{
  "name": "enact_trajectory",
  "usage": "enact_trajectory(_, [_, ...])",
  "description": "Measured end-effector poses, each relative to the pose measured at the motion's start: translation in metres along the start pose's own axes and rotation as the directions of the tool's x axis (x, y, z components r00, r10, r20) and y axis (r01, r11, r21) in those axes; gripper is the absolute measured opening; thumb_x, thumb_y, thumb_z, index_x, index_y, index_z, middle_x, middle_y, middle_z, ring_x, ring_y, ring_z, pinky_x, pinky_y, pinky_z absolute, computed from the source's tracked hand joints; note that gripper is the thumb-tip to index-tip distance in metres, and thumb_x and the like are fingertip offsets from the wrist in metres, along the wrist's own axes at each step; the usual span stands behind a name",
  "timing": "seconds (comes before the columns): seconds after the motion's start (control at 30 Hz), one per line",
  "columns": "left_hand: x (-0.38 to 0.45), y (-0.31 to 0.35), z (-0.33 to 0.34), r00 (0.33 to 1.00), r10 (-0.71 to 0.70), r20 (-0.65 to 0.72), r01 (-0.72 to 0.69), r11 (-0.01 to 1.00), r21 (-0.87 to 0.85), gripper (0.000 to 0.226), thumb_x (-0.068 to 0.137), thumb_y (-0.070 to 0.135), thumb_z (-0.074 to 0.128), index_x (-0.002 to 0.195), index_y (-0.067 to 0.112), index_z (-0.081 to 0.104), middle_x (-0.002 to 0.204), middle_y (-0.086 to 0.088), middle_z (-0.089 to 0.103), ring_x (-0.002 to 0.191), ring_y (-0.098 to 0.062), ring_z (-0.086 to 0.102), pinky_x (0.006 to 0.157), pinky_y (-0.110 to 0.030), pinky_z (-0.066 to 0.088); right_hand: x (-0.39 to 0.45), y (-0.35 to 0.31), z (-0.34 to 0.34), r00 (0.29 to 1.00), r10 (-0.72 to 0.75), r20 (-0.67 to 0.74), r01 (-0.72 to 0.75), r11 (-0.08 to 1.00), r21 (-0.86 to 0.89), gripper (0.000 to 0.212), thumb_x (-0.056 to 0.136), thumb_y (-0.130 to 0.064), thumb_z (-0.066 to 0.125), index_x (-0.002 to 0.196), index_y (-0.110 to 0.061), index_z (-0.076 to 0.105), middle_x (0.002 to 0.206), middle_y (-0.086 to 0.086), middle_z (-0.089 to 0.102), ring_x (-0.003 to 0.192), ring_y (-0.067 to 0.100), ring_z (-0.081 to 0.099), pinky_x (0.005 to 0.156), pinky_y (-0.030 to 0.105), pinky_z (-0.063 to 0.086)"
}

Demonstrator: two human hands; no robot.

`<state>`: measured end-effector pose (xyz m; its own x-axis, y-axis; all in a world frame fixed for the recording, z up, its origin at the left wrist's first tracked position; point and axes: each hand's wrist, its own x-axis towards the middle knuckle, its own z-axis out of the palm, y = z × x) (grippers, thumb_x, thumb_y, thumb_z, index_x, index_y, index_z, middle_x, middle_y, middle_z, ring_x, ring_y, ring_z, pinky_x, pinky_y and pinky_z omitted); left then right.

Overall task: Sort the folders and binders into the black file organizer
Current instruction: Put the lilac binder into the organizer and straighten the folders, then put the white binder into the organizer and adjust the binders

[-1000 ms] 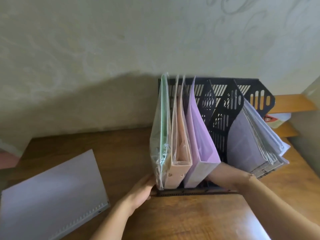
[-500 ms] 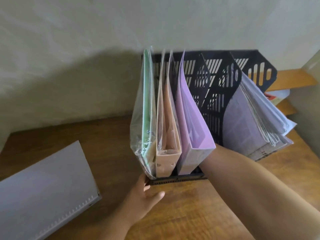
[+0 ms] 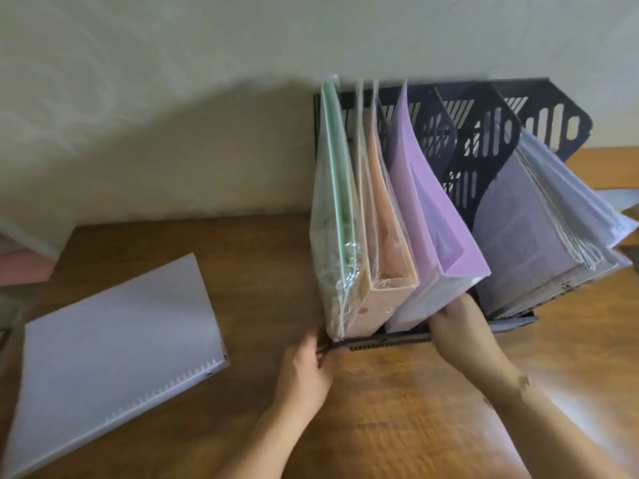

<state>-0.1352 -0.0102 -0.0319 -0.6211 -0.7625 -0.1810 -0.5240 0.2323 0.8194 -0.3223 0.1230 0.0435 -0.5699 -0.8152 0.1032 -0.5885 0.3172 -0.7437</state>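
Right hand (image 3: 460, 326) now withdrawn to glossy lilac binder's (image 3: 439, 243) spine.

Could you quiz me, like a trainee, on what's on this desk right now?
1. True or false: the pale grey binder lies flat on the wooden desk, outside the black file organizer.
2. Which upright binder stands furthest left in the organizer: A green, B peach, C purple?
3. What does the left hand touch?

Key
1. True.
2. A, the green binder; then the peach binder and the purple binder.
3. The organizer's front left corner; the right hand is at the purple binder's lower edge.
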Motion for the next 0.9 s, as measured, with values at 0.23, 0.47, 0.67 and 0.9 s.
enact_trajectory(0.23, [-0.004,0.008,0.001,0.992,0.051,-0.112,-0.038,0.993,0.115,0.038,0.084,0.039,0.073,0.086,0.002,0.066,0.084,-0.014,0.074,0.082,-0.034,0.069,0.071,-0.043,0.053,-0.031,-0.003,0.021,0.995,-0.079,0.061,0.091,0.963,-0.254,0.051,0.074,-0.009,0.077,0.115,-0.017,0.048,0.106,-0.007,0.058,0.097,0.013,0.055,0.082,0.008,0.031])
enact_trajectory(0.47, [-0.003,0.007,-0.004,0.999,0.023,-0.034,-0.015,0.973,0.228,0.041,0.087,0.051,0.065,0.084,0.010,0.063,0.085,-0.019,0.070,0.082,-0.037,0.064,0.068,-0.039,0.048,-0.019,0.001,0.043,0.987,0.056,-0.150,-0.099,0.949,-0.298,0.041,0.060,0.005,0.082,0.084,-0.016,0.056,0.077,0.009,0.064,0.072,0.036,0.061,0.058,0.032,0.042])
enact_trajectory(0.67, [-0.005,-0.058,-0.127,0.940,0.324,-0.103,-0.236,0.840,0.488,0.034,0.088,0.041,0.068,0.115,0.022,0.070,0.124,0.005,0.065,0.116,-0.019,0.060,0.101,-0.033,0.047,-0.058,-0.013,0.044,0.930,0.289,-0.226,-0.316,0.944,-0.096,0.077,0.060,-0.003,0.083,0.114,-0.048,0.052,0.100,-0.003,0.061,0.089,0.024,0.060,0.083,0.020,0.043])
enact_trajectory(0.9, [-0.085,-0.161,-0.227,0.774,-0.302,-0.557,0.552,0.753,0.359,0.087,0.078,0.071,0.058,0.150,0.029,0.031,0.162,-0.006,0.014,0.148,-0.032,0.012,0.115,-0.054,0.028,-0.043,-0.099,0.179,0.940,-0.055,0.336,0.079,0.995,-0.057,0.054,0.077,-0.028,0.071,0.128,-0.022,0.054,0.120,-0.008,0.058,0.115,0.016,0.052,0.094,0.024,0.042])
